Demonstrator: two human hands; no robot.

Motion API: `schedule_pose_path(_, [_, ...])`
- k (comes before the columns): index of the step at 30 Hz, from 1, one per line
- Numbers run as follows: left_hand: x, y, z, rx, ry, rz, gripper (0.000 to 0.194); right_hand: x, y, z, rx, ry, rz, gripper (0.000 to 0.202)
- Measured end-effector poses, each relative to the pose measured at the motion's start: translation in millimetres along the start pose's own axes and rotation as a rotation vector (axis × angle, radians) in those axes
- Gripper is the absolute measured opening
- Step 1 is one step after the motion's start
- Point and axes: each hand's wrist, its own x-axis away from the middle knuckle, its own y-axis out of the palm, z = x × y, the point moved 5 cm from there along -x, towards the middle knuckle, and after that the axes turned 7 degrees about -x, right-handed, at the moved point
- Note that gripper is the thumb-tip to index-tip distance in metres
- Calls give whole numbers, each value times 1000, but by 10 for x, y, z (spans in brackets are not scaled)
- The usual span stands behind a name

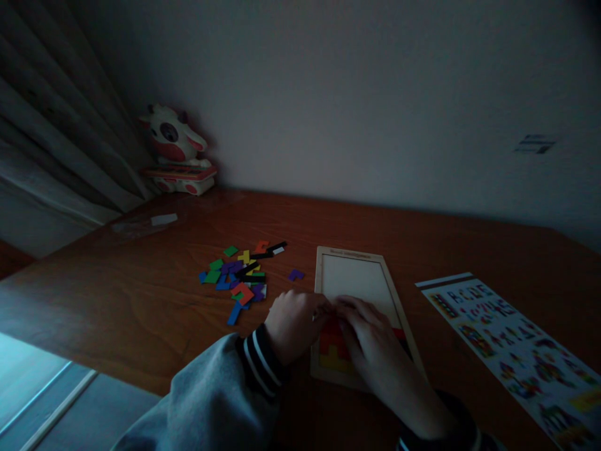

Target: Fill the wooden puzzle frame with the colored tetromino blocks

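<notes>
A wooden puzzle tray point(318, 275) lies on the table, with red pieces point(331, 341) and a yellow piece point(333, 361) fitted at its near end. Over its left rim comes my left hand point(293, 322), fingers curled in a pinch. My right hand point(373, 344) reaches across from the right, its fingers bent down and together. The fingertips of both meet just above the red pieces; whatever they pinch is hidden. Left of the tray are a single purple piece point(295, 275) and a loose heap of coloured puzzle pieces point(241, 272).
A printed pattern sheet point(507, 351) lies right of the tray. At the back left stands a cow-shaped toy keyboard point(178, 153), near a clear plastic bag point(141, 224). A wall point(357, 106) rises behind the table point(154, 294); a curtain point(51, 125) hangs at left.
</notes>
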Motion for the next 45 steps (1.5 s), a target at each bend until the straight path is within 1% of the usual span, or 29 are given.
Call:
schedule_pose_path(3, [0,3,12,12,12,-11,19,2,1,9,-12,-3,-5,37])
schedule_pose_path(6, [4,3,15,26,25,-18,19,11,-84,53,-32,-1,2,38])
schedule_pose_path(9, [5,4,14,49,39,-13,18,36,-304,186,-14,18,59,34])
schedule_pose_path(12, [2,4,19,63,53,-3,17,91,-546,394,54,54,115,32])
schedule_pose_path(15, [-4,3,18,51,53,-1,16,160,-677,589,110,86,139,30])
schedule_pose_path(18, [-14,-10,1,22,59,41,15,206,-682,702,128,111,137,28])
schedule_pose_path(20, [-18,-14,1,-21,104,82,16,218,-656,739,122,137,132,27])
schedule_pose_path(23, [-11,15,44,-127,227,106,18,212,-624,742,101,184,108,26])
schedule_pose_path(25, [5,49,104,-172,329,93,21,194,-622,696,89,198,84,26])
schedule_pose_path(27, [30,76,179,-173,437,69,23,169,-628,618,69,194,56,25])
schedule_pose_path(29, [54,85,242,-159,511,45,24,144,-619,534,37,181,20,25])
schedule_pose_path(32, [70,72,287,-174,534,13,25,125,-576,467,10,167,-13,25])
schedule_pose_path(36, [80,60,309,-225,541,-36,20,124,-525,477,16,142,-16,29])
schedule_pose_path(39, [81,53,314,-238,539,-36,20,122,-534,475,29,133,-16,29])
schedule_pose_path(45, [85,48,323,-223,547,-20,21,109,-572,445,66,162,-29,30])
